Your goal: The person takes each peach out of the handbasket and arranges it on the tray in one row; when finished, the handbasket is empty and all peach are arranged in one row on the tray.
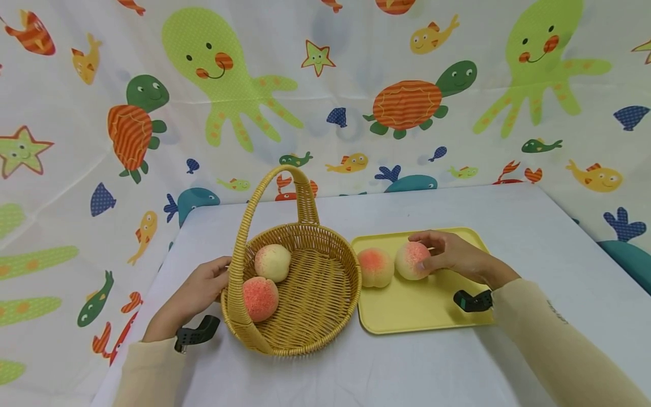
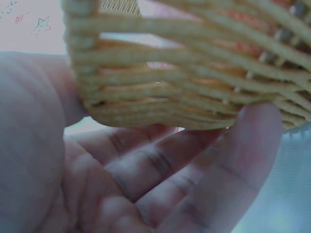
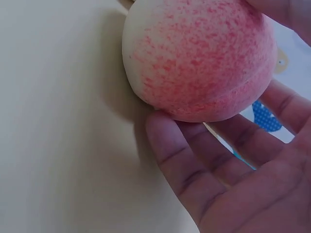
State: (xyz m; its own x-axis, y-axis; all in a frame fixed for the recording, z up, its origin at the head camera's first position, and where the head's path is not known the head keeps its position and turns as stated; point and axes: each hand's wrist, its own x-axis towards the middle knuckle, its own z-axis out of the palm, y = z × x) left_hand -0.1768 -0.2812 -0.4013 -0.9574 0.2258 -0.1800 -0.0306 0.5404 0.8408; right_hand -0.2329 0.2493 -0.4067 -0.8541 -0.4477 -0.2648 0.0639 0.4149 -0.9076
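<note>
My left hand (image 1: 199, 287) grips the left side of a round wicker basket (image 1: 317, 294) with a tall arched handle. In the left wrist view its fingers (image 2: 160, 167) curl against the woven wall (image 2: 141, 114). Two peaches lie at the basket's left: a pale one (image 1: 272, 262) and a redder one (image 1: 260, 299). My right hand (image 1: 455, 257) holds a pink and cream peach (image 1: 409, 261) over the yellow tray (image 1: 407, 314), thumb on the near side. In the right wrist view, fingertips (image 3: 165, 131) touch the underside of that peach (image 3: 204, 58).
Another peach (image 1: 376, 267) sits on the tray's left part, beside the held one. The tray stands close to the basket's right rim, both on a white-covered table (image 1: 325, 373). A curtain (image 1: 346, 73) printed with sea animals hangs behind and at the sides.
</note>
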